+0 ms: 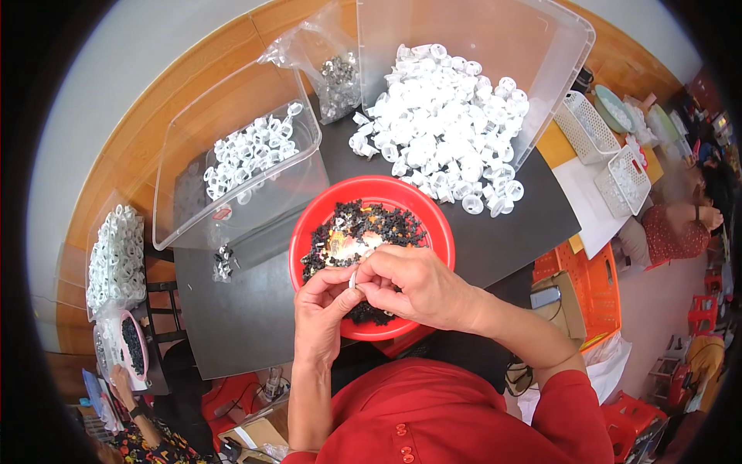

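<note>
At the centre of the frame both hands meet over a round red plastic bowl that holds a scatter of small black plastic pieces. The left hand and the right hand have their fingertips pressed together around one small white plastic ring-shaped part, which sits pinched between them just above the near rim of the bowl; whether a black piece is being fitted into it at this instant is too small to tell.

Above the bowl, in the upper middle of the frame, a large clear plastic bin lies tipped with a big heap of the same white ring parts spilling onto the dark tabletop. At the upper left a smaller clear plastic tub holds only a modest cluster of white parts. Behind, a clear plastic bag of small grey metal bits lies between the two containers.

Judging from the piles, the work looks to be at an early stage: the small tub is thinly filled, while the big heap and the bowl of black pieces are both well stocked, so much remains.
</note>
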Motion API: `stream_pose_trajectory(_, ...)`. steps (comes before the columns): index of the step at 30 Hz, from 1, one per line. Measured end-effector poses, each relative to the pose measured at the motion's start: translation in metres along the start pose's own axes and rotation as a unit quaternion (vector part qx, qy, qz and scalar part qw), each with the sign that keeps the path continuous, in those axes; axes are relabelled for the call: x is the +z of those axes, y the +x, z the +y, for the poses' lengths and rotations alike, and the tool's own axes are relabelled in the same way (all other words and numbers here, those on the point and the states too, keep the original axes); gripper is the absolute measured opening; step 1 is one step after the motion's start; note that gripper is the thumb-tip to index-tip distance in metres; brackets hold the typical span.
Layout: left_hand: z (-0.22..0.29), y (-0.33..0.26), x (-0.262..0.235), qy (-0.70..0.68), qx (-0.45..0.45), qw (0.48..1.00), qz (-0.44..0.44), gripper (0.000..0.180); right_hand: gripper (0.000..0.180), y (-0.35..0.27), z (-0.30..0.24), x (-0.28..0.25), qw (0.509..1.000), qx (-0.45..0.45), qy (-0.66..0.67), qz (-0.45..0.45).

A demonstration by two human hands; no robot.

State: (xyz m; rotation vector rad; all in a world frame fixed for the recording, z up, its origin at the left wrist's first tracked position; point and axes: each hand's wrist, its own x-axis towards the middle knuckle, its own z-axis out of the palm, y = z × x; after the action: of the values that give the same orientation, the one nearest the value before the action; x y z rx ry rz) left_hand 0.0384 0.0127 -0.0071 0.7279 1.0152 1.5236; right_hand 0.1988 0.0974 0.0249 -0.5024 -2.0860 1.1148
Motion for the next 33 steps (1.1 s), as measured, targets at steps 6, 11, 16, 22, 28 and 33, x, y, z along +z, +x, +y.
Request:
stream_pose_trajectory(6, 0.007, 0.0, 0.005, 0.009, -0.03, 0.999, 0.011, 0.022, 0.01, -0.004, -0.001, 0.007, 0.999, 0.019, 0.022, 0.039)
stream_pose_trajectory(11, 0.002, -0.004, -0.001, 0.02, -0.027, 0.999, 0.006, 0.023, 0.01, -0.004, -0.002, 0.004, 0.998, 0.039, 0.05, 0.008)
stream_pose_trajectory(16, 0.019, 0.0, 0.0, 0.02, -0.04, 0.999, 0.001, 0.025, 0.01, 0.006, 0.003, -0.003, 0.999, -0.002, 0.049, 0.004)
stream_pose_trajectory(22, 0.109, 0.053, 0.002, -0.026, 0.156, 0.985, 0.067, 0.043, 0.013, 0.043, 0.035, -0.011, 0.993, 0.044, -0.103, 0.022)
stream_pose_trajectory(28, 0.12, 0.054, 0.005, -0.092, 0.04, 0.994, -0.032, 0.052, 0.02, 0.077, 0.062, 0.008, 0.961, 0.091, -0.261, -0.001)
stream_pose_trajectory(33, 0.054, 0.022, -0.007, 0.071, 0.058, 0.994, 0.054, 0.031, 0.016, 0.075, 0.062, 0.019, 0.957, 0.071, -0.282, -0.018)
